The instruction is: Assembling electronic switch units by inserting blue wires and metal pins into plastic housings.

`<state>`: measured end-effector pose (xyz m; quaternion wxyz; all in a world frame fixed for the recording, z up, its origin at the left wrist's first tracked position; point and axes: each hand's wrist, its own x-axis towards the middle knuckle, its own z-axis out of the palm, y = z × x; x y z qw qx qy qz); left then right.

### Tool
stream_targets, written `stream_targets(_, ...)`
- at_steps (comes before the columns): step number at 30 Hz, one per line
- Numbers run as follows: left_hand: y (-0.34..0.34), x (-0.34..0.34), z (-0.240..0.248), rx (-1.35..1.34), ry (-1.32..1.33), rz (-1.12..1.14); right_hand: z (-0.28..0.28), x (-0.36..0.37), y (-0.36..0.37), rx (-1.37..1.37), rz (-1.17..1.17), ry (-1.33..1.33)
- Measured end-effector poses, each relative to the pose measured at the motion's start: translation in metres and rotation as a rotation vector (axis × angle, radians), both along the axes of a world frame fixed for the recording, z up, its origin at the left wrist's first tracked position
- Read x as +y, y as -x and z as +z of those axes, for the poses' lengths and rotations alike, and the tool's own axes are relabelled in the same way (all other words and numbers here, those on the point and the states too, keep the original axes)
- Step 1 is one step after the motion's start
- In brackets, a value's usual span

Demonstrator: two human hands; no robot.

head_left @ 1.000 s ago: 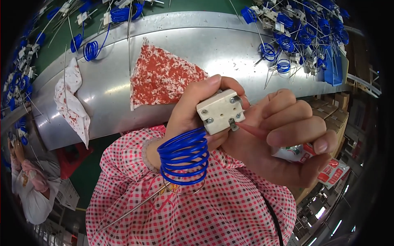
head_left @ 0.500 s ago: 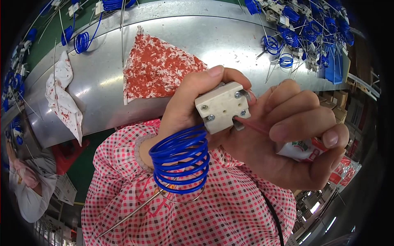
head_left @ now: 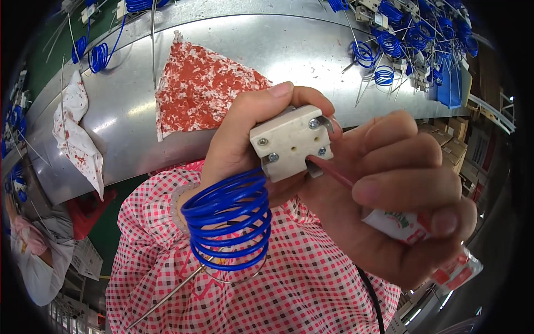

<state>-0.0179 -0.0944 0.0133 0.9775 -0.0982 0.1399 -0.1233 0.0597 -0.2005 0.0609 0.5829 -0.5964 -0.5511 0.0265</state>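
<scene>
My left hand grips a cream-coloured thermostat block with screws and metal tabs. From the block hangs a blue coiled capillary tube beside my left wrist, ending in a thin metal probe that slants down across my checked sleeve. My right hand is closed round a white and red squeeze tube, partly hidden by the fingers. Its slim reddish nozzle reaches to the block's lower edge, next to a metal tab; whether the tip goes inside I cannot tell.
On the metal bench lie a red-stained cloth and a crumpled white cloth. Many blue-coiled thermostats are heaped at the far right by a blue bin. Another person is at the left edge, cartons at right.
Both hands, with the block and squeeze tube, have shifted slightly left in the picture, as has the bench. The nozzle stays at the block's lower edge.
</scene>
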Motion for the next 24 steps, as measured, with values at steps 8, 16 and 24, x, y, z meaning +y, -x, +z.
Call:
stream_targets(8,-0.01,0.004,0.026,0.329,-0.048,-0.256,0.006,-0.002,0.003,-0.064,-0.029,0.034)
stream_targets(16,-0.003,-0.002,0.008,0.164,-0.026,-0.22,-0.01,0.014,0.002,0.034,0.059,-0.264)
stream_targets(24,-0.005,0.001,0.02,0.307,-0.153,-0.283,-0.023,0.033,0.0,0.12,0.14,-0.574)
